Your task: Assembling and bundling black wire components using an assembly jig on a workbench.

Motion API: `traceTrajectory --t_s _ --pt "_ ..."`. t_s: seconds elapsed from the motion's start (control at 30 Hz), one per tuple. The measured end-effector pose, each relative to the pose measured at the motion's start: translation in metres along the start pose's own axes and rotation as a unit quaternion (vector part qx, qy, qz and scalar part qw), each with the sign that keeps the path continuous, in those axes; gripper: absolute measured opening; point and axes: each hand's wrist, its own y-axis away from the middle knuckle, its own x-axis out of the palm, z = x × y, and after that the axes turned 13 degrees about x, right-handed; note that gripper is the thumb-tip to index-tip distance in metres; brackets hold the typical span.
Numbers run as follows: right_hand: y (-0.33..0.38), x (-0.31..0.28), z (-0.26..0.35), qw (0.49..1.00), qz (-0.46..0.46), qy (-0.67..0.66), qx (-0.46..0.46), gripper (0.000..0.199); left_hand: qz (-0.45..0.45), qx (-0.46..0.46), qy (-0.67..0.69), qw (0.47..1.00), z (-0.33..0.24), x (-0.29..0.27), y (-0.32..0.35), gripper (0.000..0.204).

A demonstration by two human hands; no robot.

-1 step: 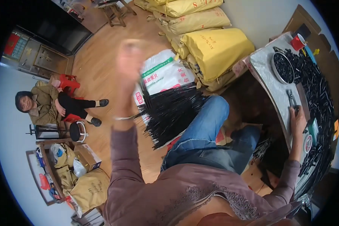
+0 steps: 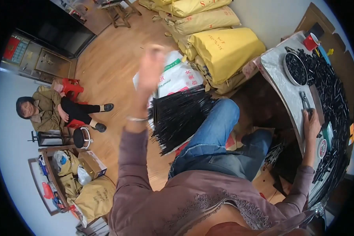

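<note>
My left hand (image 2: 151, 69) is raised over the floor on the left, smeared by motion, so its fingers and anything in them cannot be made out. Below it, a large heap of thin black strips (image 2: 181, 118) lies on a white printed sack (image 2: 179, 76), beside my jeans-clad knee. On the right, my right hand (image 2: 312, 122) is closed around the handles of a pair of pliers (image 2: 304, 101). Those rest over the pale tabletop (image 2: 273, 61), jaws pointing away from me. A round bowl (image 2: 295, 69) of small black pieces stands just past the pliers.
Many short black pieces (image 2: 332, 88) cover the table's right side, near a red cup (image 2: 311, 41) and a round tin (image 2: 321, 148). Stacked yellow sacks (image 2: 226, 51) stand beyond the heap. A seated person (image 2: 47, 104) is at the left, by a round stool (image 2: 82, 137).
My left hand has moved right and slightly down, nearer to the heap of black strips. My right hand and the pliers stay nearly in place.
</note>
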Motion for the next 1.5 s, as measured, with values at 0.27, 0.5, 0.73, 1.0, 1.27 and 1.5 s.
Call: traceTrajectory --t_s 0.27,0.5,0.73,1.0,1.27,1.5 --pt "0.002 0.021 -0.013 0.989 -0.141 0.024 -0.039 0.037 0.267 -0.127 -0.103 0.950 0.164 0.188 0.066 0.046" --pt "-0.002 0.030 -0.021 0.975 -0.196 -0.028 -0.104 0.029 0.437 -0.248 -0.239 0.831 0.207 0.185 0.128 0.052" --pt "-0.013 0.043 -0.059 0.973 -0.215 0.003 -0.078 0.029 0.394 -0.052 -0.183 0.899 0.173 0.133 0.043 0.046" --pt "-0.009 0.050 -0.045 0.977 -0.199 -0.014 -0.070 0.030 0.096 0.235 -0.078 0.964 -0.039 0.109 -0.122 0.064" --pt "-0.006 0.053 -0.043 0.981 -0.189 -0.013 -0.036 0.032 -0.221 0.238 -0.181 0.928 -0.075 -0.033 -0.147 0.080" --pt "-0.017 0.050 -0.056 0.972 -0.215 -0.047 -0.077 0.030 -0.351 0.273 -0.048 0.894 -0.071 -0.079 -0.089 0.017"
